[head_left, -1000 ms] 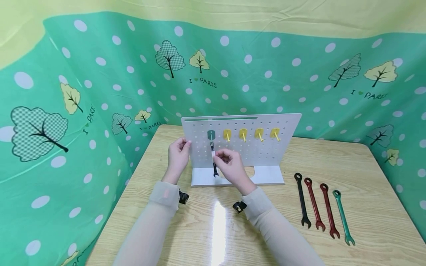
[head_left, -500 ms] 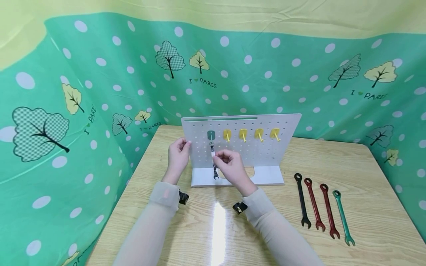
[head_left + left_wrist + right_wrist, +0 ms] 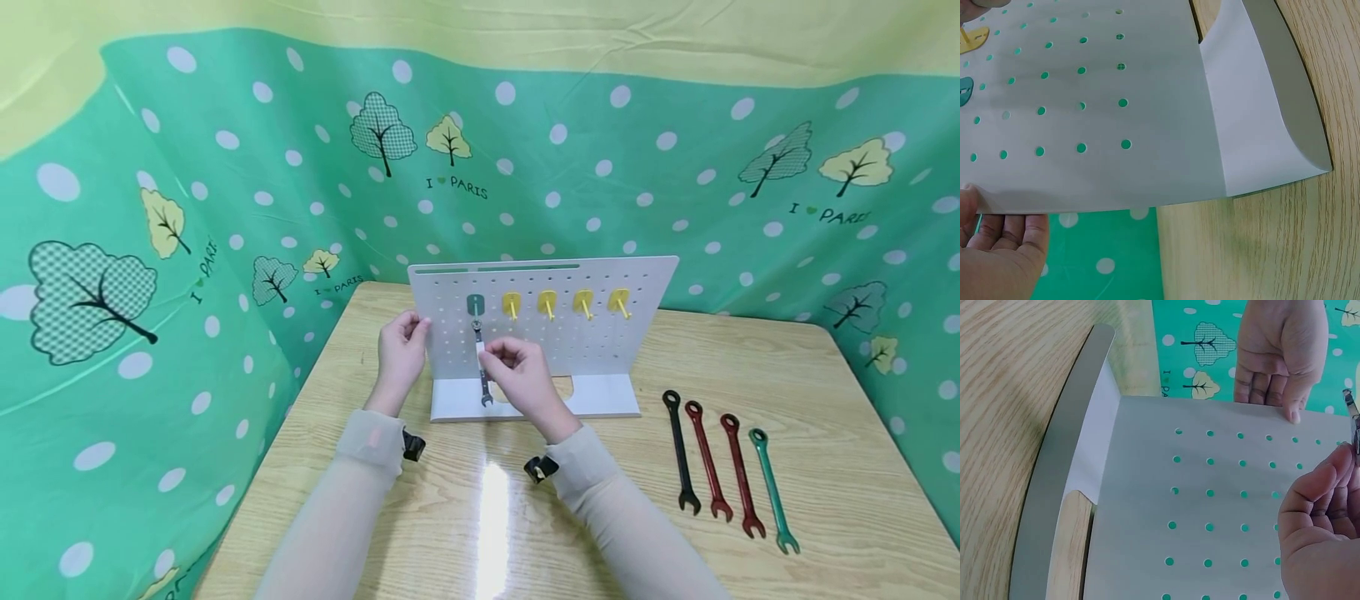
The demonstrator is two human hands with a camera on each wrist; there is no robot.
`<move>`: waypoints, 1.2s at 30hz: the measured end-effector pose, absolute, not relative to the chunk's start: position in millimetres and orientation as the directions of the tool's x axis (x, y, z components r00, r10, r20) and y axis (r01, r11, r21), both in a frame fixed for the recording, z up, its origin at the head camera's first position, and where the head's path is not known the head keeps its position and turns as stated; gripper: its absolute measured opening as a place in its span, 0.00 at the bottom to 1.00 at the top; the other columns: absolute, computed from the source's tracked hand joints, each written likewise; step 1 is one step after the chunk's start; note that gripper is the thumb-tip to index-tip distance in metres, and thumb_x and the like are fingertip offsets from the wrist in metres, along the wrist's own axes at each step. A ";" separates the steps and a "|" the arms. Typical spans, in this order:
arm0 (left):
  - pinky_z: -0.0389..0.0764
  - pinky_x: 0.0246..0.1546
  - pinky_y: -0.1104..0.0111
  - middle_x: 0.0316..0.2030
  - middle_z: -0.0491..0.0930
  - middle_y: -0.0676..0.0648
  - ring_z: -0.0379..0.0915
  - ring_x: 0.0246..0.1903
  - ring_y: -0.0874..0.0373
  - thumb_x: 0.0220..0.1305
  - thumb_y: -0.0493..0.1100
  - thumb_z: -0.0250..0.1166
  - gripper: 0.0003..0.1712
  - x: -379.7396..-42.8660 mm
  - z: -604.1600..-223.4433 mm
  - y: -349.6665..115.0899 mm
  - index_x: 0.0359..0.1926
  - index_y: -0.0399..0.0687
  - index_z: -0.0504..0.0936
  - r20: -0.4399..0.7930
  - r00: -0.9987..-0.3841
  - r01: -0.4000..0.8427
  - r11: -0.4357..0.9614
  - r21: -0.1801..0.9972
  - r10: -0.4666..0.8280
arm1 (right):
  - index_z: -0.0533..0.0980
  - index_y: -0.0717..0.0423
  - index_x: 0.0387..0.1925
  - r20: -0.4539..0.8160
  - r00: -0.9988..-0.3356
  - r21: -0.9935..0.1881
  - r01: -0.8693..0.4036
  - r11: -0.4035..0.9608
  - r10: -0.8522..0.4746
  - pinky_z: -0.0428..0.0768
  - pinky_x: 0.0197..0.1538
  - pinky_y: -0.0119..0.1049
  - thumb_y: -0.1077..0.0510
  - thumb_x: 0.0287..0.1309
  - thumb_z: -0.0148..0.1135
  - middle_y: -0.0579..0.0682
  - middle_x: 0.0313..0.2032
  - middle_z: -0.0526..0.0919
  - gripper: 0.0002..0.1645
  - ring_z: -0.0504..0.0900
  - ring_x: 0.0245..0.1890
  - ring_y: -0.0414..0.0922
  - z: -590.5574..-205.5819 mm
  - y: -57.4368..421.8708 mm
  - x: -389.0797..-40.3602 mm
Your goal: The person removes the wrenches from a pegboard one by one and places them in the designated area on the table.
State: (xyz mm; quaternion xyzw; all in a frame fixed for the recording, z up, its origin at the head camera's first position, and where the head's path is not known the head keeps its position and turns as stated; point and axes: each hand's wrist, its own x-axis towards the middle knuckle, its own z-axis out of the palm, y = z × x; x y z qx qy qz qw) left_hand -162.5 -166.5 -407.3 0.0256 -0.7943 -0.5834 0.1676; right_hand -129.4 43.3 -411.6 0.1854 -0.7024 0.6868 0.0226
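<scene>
My left hand (image 3: 400,354) grips the left edge of a white pegboard (image 3: 456,358), its thumb on the front face and its fingers behind, as the left wrist view also shows. In my right hand (image 3: 517,371), thumb and fingertips pinch a small shiny dark combination wrench (image 3: 480,346) by its middle. The wrench hangs nearly upright in front of the board, ring end up and open jaw down. Its ring end is right at the tip of the green hook (image 3: 476,303). In the right wrist view only part of the wrench (image 3: 1355,425) shows, at the right edge.
Several yellow hooks (image 3: 547,303) line the board to the right of the green one. On the wooden table (image 3: 360,533), at the right, lie a black wrench (image 3: 681,450), two red wrenches (image 3: 708,462) and a green wrench (image 3: 773,492). A patterned green cloth (image 3: 555,167) hangs behind.
The wrench's lower end has sunk very slightly and its ring end has shifted a touch beside the green hook. Both hands stay almost still.
</scene>
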 end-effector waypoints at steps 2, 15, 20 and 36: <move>0.85 0.41 0.63 0.39 0.84 0.35 0.82 0.39 0.45 0.74 0.34 0.60 0.09 -162.2 -407.3 -166.5 0.44 0.29 0.83 0.237 -0.942 0.155 0.318 0.935 -0.237 | 0.81 0.73 0.37 0.276 -0.932 -0.960 -0.281 -0.015 -0.236 0.76 0.28 0.29 0.66 0.67 0.64 0.53 0.28 0.82 0.09 0.77 0.25 0.43 -410.7 43.4 -129.4; 0.85 0.42 0.60 0.39 0.84 0.36 0.82 0.39 0.46 0.75 0.35 0.60 0.10 -162.9 -407.5 -166.2 0.45 0.30 0.83 0.236 -0.946 0.159 0.316 0.935 -0.222 | 0.81 0.72 0.35 0.264 -0.938 -0.965 -0.258 -0.053 -0.223 0.83 0.33 0.32 0.68 0.66 0.64 0.57 0.28 0.82 0.07 0.79 0.24 0.43 -408.4 41.4 -129.6; 0.85 0.41 0.62 0.39 0.85 0.36 0.82 0.40 0.46 0.75 0.35 0.60 0.09 -162.7 -407.4 -166.1 0.45 0.30 0.83 0.240 -0.946 0.163 0.321 0.933 -0.219 | 0.80 0.75 0.37 0.267 -0.937 -0.964 -0.258 -0.069 -0.226 0.83 0.34 0.32 0.68 0.67 0.63 0.61 0.29 0.82 0.08 0.79 0.25 0.43 -408.1 41.3 -129.6; 0.85 0.43 0.60 0.40 0.85 0.37 0.82 0.41 0.47 0.75 0.36 0.60 0.10 -162.0 -407.8 -167.3 0.47 0.31 0.83 0.227 -0.947 0.148 0.320 0.936 -0.226 | 0.81 0.70 0.36 0.285 -0.927 -0.958 -0.279 -0.060 -0.245 0.81 0.32 0.32 0.66 0.67 0.64 0.53 0.28 0.82 0.07 0.79 0.25 0.44 -407.0 41.4 -128.0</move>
